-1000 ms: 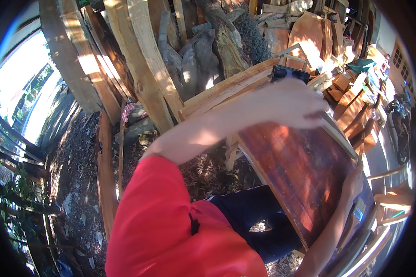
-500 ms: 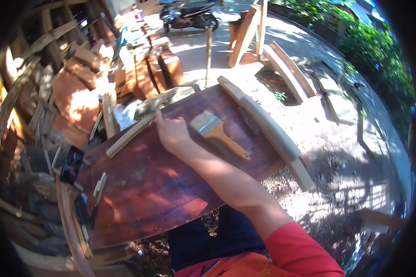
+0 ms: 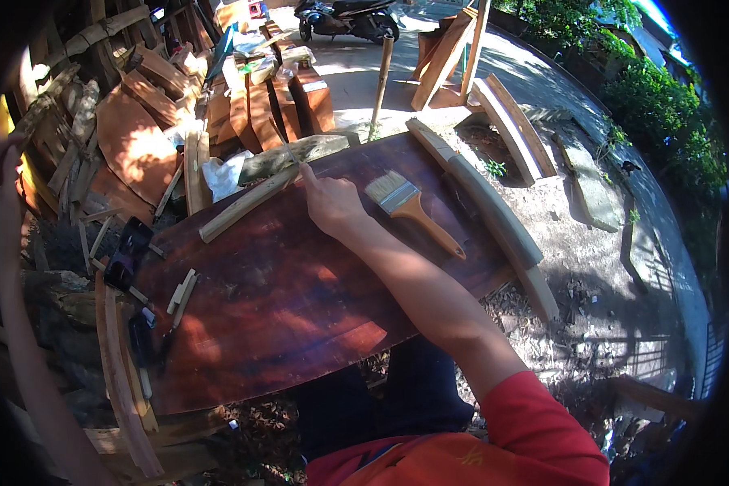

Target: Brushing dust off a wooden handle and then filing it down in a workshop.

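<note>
My right hand (image 3: 334, 204) is over the far part of a reddish-brown, varnished wooden board (image 3: 259, 324). Its index finger points outward and the other fingers are curled; whatever they hold, if anything, is hidden. The fingertip is at the far end of a pale wooden stick (image 3: 249, 204) lying along the board's left far edge; whether they touch is unclear. Right of the hand lies a paintbrush (image 3: 417, 212) with pale bristles, metal band and wooden handle. At the shaded left rim, my left hand (image 3: 2, 178) is raised off the board, its fingers too dim to read.
A long curved wooden piece (image 3: 494, 219) lies along the board's right edge. Dark sunglasses (image 3: 130, 253) and small wood strips (image 3: 182, 296) are at the left. Stacked timber (image 3: 283, 105), an upright post (image 3: 382, 85) and a parked motorbike (image 3: 348, 20) stand beyond.
My left hand and forearm have come into view at the left rim. The view has shifted, so the board and brush appear higher and further right; my right hand keeps its pointing shape.
</note>
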Tool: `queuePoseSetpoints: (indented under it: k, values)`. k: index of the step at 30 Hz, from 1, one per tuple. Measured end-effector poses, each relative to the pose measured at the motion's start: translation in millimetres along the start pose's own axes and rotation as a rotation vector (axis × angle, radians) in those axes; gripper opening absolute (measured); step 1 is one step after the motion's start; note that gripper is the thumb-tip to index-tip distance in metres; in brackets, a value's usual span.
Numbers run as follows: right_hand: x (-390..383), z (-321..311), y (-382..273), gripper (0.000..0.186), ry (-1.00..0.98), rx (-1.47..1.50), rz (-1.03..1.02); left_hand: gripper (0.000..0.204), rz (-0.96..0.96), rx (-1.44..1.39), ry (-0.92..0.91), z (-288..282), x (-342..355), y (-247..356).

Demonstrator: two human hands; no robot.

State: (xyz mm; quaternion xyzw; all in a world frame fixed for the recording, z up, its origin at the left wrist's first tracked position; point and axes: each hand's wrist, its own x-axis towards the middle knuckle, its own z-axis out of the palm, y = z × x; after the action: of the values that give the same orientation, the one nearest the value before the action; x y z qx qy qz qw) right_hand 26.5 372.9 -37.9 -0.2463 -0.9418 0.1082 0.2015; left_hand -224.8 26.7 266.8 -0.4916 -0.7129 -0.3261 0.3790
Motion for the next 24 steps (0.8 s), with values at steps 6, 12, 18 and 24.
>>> queuePoseSetpoints:
  k: [6, 12, 18, 24]
  values:
    - [-1.8, 3.4, 9.2, 0.052, 0.071, -0.011, -0.004, 0.027, -0.137, 0.194, -0.515, 323.7, -104.8, 137.5]
    - [2.4, 12.0, 13.6, 0.059, 0.160, -0.061, -0.038, 0.039, -0.254, 0.216, -0.394, 396.1, -181.5, 149.8]
    - [2.5, 9.7, 9.2, 0.059, 0.166, -0.048, -0.060, 0.041, -0.228, 0.129, -0.561, 397.6, -177.6, 142.8]
    - [2.7, -0.4, 0.7, 0.055, 0.024, -0.108, -0.037, 0.041, -0.251, 0.125, -0.546, 392.8, -176.3, 145.9]
